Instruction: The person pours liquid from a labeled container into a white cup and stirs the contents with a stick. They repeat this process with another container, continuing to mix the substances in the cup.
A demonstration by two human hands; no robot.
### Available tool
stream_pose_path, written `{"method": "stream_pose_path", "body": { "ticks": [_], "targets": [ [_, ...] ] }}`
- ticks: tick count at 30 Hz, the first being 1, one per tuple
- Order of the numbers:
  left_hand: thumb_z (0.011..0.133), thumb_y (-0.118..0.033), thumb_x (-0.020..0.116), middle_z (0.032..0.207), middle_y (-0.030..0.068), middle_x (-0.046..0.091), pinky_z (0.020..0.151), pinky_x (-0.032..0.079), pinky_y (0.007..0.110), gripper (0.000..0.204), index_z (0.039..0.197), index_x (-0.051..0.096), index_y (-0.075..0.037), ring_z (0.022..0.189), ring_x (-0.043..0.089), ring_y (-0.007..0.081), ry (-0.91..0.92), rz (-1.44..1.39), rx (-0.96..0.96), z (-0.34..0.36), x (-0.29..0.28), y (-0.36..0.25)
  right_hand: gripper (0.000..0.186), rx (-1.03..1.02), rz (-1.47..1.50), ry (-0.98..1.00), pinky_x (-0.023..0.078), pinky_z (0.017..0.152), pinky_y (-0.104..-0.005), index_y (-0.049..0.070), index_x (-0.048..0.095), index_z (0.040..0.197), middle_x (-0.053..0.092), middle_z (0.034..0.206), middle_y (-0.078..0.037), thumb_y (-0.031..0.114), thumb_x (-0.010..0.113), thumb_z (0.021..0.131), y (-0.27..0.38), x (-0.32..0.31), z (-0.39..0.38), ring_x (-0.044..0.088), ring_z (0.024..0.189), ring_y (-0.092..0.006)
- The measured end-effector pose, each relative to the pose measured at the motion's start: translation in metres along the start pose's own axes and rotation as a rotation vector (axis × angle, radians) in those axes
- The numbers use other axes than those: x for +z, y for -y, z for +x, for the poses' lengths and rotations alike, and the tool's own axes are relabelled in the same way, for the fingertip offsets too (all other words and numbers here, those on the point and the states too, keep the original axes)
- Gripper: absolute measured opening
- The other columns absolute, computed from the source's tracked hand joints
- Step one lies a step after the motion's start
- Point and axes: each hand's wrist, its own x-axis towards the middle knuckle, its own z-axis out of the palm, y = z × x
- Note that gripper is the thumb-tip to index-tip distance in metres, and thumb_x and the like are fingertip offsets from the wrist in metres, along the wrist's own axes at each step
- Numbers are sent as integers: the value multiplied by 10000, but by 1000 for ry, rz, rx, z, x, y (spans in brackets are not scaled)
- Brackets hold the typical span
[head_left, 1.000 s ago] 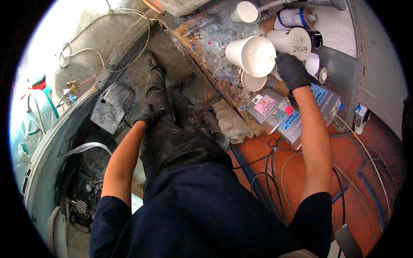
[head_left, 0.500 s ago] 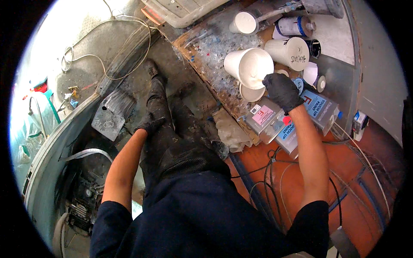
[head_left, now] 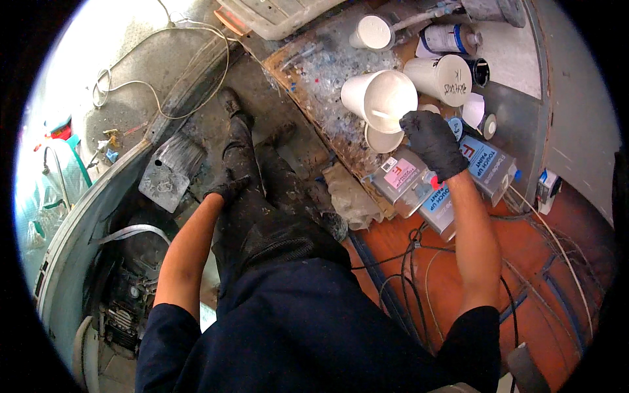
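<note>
My right hand, in a black glove, is closed around the end of a pale stir stick. The stick reaches into a white cup holding whitish paint. A round pale lid lies by the cup's near side, partly under it. Below my right wrist stand metal paint cans, one with a pink label and others with blue labels. My left hand, also black-gloved, rests on my left leg with its fingers laid along the dark trousers; it holds nothing visible.
Behind the cup are another white cup with handwriting, a smaller cup and a bottle on its side. The paint-spattered bench has a wooden edge. Cables trail over the reddish floor; a crumpled cloth hangs near my knee.
The stir stick has shifted inside the cup, and more of its length shows. My right hand stays beside the cup's rim; my left hand remains on my leg.
</note>
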Motion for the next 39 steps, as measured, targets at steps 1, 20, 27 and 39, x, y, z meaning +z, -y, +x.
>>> {"method": "stream_pose_path", "body": {
  "ticks": [1,20,27,39],
  "targets": [
    [729,-628,668,1389,242,464,1062,363,403,951,1378,430,24,1280,449,383,2,24,-11,2,2,4,264,21,40,-26,488,739,-464,41,662,891,653,860,-191,262,523,932,6,-1,1,627,826,-372],
    [729,-616,687,1361,260,482,1050,375,406,974,1406,385,16,1260,466,396,40,-31,3,-20,-21,-14,258,-11,-185,24,511,703,-483,59,683,895,672,849,-192,264,527,911,13,8,20,659,792,-369],
    [741,-610,675,1355,273,485,1046,379,405,918,1360,445,27,1264,467,396,33,-3,6,-43,-40,-37,245,116,-232,-161,519,702,-480,53,681,898,675,850,-198,251,536,899,-14,15,43,662,779,-380],
    [739,-603,678,1369,271,473,1044,389,406,959,1386,401,48,1264,469,395,50,-46,-6,-34,-32,-30,268,147,-197,-96,503,724,-489,46,688,893,663,829,-212,262,531,916,-6,13,39,649,811,-387]
  ]
}}
